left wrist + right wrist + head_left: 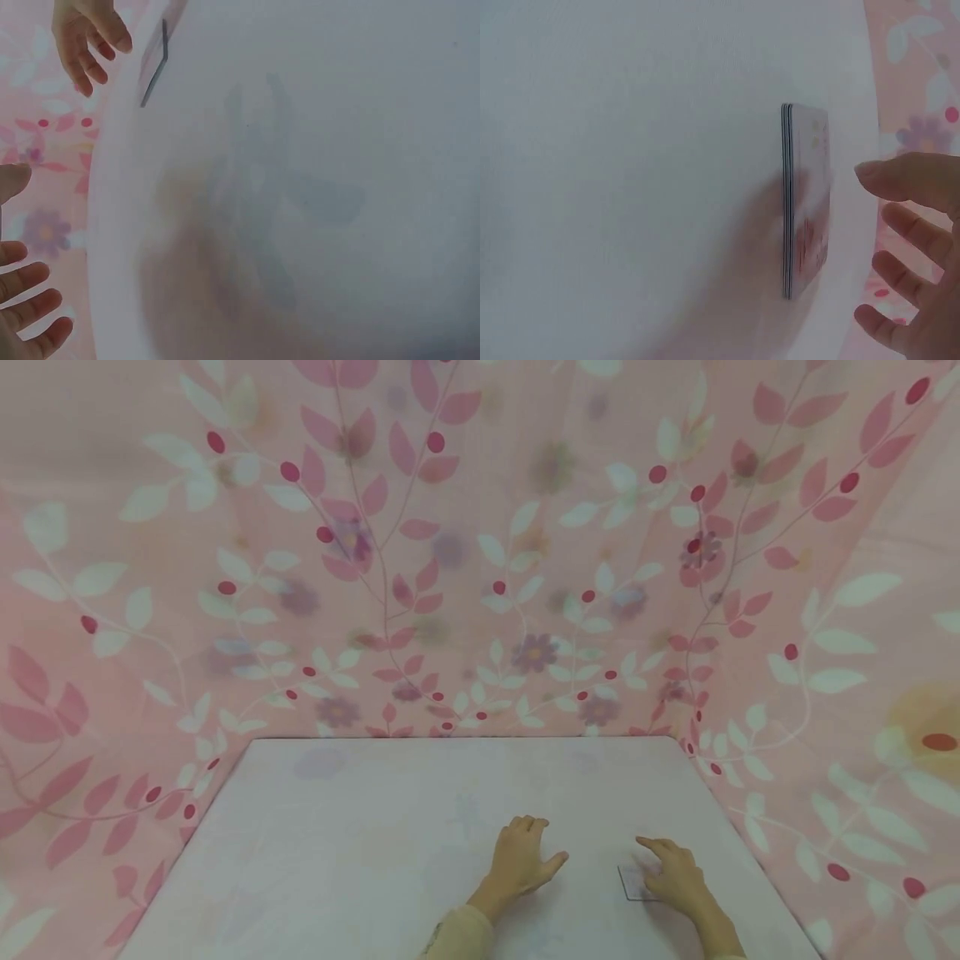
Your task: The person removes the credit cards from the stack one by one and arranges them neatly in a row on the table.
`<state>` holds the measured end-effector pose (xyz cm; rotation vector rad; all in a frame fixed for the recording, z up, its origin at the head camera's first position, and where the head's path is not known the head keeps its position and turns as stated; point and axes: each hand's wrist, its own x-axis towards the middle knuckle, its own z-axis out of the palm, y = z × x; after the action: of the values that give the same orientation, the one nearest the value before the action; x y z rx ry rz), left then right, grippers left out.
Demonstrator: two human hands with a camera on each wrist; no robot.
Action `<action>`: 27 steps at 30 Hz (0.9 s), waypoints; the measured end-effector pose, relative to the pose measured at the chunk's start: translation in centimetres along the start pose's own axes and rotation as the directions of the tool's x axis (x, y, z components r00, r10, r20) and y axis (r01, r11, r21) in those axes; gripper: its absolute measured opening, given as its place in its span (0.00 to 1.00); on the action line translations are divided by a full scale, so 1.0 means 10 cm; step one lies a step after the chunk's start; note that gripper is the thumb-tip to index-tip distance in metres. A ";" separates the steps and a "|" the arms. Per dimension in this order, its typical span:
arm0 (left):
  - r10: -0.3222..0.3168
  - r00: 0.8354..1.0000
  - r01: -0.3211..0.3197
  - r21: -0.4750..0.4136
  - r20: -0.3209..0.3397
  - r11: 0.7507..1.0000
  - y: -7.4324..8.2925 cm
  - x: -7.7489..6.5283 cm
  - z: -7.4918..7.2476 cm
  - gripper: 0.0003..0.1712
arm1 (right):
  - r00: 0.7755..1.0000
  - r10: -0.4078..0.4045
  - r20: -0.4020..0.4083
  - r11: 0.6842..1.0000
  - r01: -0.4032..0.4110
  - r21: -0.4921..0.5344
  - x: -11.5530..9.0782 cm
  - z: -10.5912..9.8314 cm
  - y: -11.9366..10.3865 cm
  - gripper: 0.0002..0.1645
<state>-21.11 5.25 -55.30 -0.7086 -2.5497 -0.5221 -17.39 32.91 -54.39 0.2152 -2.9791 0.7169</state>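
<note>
White tabletop (337, 852) under thin stack (808, 202); pink leaf-print cloth (465, 627) behind.

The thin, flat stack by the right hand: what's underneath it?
The thin, flat stack lies on the white tabletop, which shows around it. The patch directly beneath is covered, so anything there can't be seen. In the head view, the right hand hides part of it.

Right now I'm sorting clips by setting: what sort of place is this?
Probably a makeshift, draped-off workspace: pink floral fabric encloses the back and both sides of a white tabletop, where a stack of thin glossy panels lies.
</note>
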 end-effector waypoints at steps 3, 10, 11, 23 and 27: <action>0.020 0.999 -0.019 -0.005 0.046 1.000 0.09 0.03 0.12 0.30 | 0.998 0.030 0.061 0.999 -0.029 -0.014 -0.04 -0.03 0.13 0.36; 0.051 0.989 -0.049 -0.018 0.142 0.999 0.19 0.08 0.33 0.31 | 0.981 0.120 0.154 0.991 -0.128 0.041 -0.06 -0.03 0.31 0.42; 0.051 0.987 -0.049 -0.017 0.155 0.999 0.20 0.09 0.35 0.31 | 0.977 0.135 0.164 0.989 -0.144 0.042 -0.06 -0.03 0.33 0.43; 0.050 0.939 -0.055 0.003 0.341 0.998 0.53 0.17 0.54 0.34 | 0.979 0.139 0.146 0.990 -0.142 0.010 -0.06 -0.01 0.43 0.32; 0.038 0.911 -0.047 0.012 0.411 0.999 0.62 0.16 0.62 0.35 | 0.981 0.124 0.147 0.991 -0.130 0.031 -0.06 0.01 0.41 0.33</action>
<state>-20.82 13.71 -58.16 -0.9492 -2.9127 -0.3573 -17.39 36.54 -56.36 0.0827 -3.1419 0.8086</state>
